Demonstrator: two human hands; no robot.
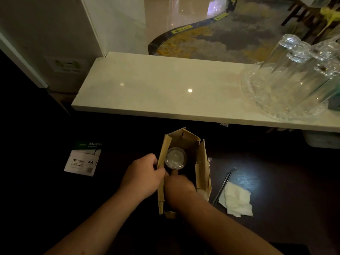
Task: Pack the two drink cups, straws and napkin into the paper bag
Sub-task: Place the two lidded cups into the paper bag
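A brown paper bag [202,162] stands open on the dark table, seen from above. Inside it, at the far left, sits a drink cup with a clear lid [175,158]. My left hand [143,175] pinches the bag's left rim. My right hand [179,186] reaches down into the bag's near half; what its fingers hold is hidden, and no second cup shows. To the right of the bag lie dark straws [223,186] and a crumpled white napkin [237,200], the straws partly under the napkin's left edge.
A white stone counter [165,89] runs behind the bag, carrying upturned clear glasses on a glass tray [287,85] at the right. A pack of A4 paper [82,159] lies left of the bag. A pale bin [322,140] sits under the counter's right end.
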